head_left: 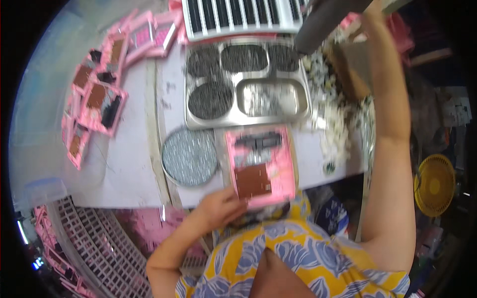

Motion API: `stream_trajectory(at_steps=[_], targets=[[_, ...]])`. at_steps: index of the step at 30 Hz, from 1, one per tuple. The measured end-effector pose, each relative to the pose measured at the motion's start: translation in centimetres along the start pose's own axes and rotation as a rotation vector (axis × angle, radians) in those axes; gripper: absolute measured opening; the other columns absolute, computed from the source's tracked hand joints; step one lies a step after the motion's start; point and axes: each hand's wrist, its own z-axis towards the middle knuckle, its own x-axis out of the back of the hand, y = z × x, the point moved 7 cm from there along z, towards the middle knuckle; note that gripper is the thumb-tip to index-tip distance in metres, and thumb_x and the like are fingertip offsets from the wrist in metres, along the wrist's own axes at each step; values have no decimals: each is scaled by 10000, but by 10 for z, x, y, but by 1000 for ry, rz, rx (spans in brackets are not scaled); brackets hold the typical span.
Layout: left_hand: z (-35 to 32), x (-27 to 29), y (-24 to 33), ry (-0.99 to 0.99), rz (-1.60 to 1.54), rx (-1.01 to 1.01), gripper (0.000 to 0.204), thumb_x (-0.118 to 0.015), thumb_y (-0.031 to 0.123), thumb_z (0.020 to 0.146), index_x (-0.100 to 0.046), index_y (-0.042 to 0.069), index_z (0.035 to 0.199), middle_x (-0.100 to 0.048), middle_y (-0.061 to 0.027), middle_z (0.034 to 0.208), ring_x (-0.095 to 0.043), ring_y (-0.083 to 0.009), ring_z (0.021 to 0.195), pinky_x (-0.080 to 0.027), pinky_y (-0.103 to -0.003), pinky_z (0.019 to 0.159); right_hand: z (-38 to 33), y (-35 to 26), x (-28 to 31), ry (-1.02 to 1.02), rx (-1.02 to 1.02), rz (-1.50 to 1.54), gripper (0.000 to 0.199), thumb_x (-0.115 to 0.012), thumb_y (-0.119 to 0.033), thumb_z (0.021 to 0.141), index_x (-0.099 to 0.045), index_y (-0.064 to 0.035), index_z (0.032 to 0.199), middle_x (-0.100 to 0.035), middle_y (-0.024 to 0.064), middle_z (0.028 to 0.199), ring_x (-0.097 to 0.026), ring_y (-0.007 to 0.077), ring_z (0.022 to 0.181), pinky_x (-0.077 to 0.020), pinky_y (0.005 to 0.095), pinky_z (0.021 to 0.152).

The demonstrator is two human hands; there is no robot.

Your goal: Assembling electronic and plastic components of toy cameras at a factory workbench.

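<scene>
1. Left hand (222, 206): the fingers are bent against the lower left corner of a pink casing (282, 176), touching it; whether they pinch it or merely steady it, I cannot tell from here.
2. Right hand (373, 19): the arm stretches far up to the upper right, and the hand blurs near the end of a dark bar-shaped object (328, 25); I cannot tell whether those fingers are closed around anything.
3. The pink casing lies at the table's near edge, right in front of the person; a brown panel (252, 181) sits in its lower left part, black parts (258, 141) along its far end.
4. Just left of it stands a round dish (163, 158), full of small silvery pieces; beyond both is a steel compartment tray (248, 120), four sections filled with dark bits, the fifth with sparser shiny ones.
5. Past the tray is a white slatted box (248, 31); to the tray's right, a heap of small pale pieces (334, 131).
6. Further out, more pink casings (102, 111) overlap on the left of the table (130, 171); below them, a pale lattice crate (102, 238); far right, a yellow basket (436, 185).
</scene>
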Motion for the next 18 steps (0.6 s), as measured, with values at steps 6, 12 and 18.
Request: stream_trajectory(at_steps=[6,12,18], targets=[[-3,-1,2,-24,-35,46,244,-818,60,755,-721,68,978,-566,-86,792,-576,-249,685,-475,-349,592,-284,-104,-14,-589,-458,188,244,-740,-147,848,-713,-18,1053,-722,62,921,-674,168,883,-534,358,784],[-5,-1,0,1,-51,89,251,-820,50,748,-734,45,984,-529,-73,782,-541,-218,675,-449,-324,589,-359,-150,-75,-701,-35,-164,138,-754,-112,758,-687,-96,877,-656,31,845,-570,245,893,-457,376,800],[-8,0,4,38,-39,99,241,-820,36,748,-735,37,974,-529,-70,784,-539,-216,675,-443,-324,585,-366,-160,-77,-615,134,-177,164,-757,-160,757,-652,-79,853,-628,24,885,-558,262,896,-445,386,790]])
